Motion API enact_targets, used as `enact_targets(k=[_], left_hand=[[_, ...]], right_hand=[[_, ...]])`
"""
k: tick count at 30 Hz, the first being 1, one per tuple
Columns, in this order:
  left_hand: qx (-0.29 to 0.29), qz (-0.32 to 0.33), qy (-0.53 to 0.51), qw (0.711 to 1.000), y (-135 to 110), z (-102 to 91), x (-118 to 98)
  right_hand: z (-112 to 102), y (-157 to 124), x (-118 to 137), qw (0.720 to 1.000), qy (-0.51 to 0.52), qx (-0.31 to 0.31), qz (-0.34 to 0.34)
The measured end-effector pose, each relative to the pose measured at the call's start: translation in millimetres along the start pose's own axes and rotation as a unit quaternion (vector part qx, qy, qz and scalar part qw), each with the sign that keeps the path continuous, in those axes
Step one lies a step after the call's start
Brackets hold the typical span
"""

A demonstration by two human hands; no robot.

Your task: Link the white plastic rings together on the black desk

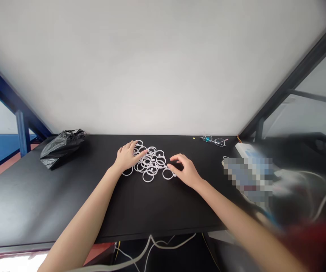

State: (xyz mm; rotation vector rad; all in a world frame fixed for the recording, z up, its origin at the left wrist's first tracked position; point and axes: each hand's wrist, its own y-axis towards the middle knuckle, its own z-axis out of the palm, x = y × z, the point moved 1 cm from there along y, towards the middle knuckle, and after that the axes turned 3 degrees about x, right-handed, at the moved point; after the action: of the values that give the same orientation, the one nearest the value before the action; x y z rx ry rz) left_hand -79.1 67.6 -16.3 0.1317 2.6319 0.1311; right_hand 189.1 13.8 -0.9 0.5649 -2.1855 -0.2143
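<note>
A black tabletop (66, 204) stands against a pale wall, with a crumpled black plastic bag (61, 148) at its far left, a white box (246, 152) at the right edge, and a pair of glasses (214, 141) by the wall. In the middle lies a heap of white rings (149, 161). The left hand (127, 157) rests flat on the heap's left side, fingers spread and gripping nothing, while the right hand (186, 170) sits just right of it, fingers loosely curled, their tips touching a single ring (168, 174) at the heap's edge.
</note>
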Motion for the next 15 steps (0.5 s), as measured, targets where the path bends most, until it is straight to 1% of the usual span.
enact_targets(k=[4, 7, 11, 15], left_hand=[[0.030, 0.043, 0.012, 0.999, 2, 3.6, -3], [0.038, 0.071, 0.024, 0.996, 3, 4.8, -3], [0.038, 0.104, 0.020, 0.994, 0, 8.3, -8], [0.046, 0.124, 0.001, 0.991, -7, 16.4, -23]], right_hand=[[1, -3, 1, 0.998, -0.026, 0.065, 0.004], [2, -5, 0, 0.992, -0.037, 0.118, 0.017], [4, -7, -1, 0.986, -0.041, 0.159, 0.014], [6, -8, 1, 0.980, -0.047, 0.190, 0.039]])
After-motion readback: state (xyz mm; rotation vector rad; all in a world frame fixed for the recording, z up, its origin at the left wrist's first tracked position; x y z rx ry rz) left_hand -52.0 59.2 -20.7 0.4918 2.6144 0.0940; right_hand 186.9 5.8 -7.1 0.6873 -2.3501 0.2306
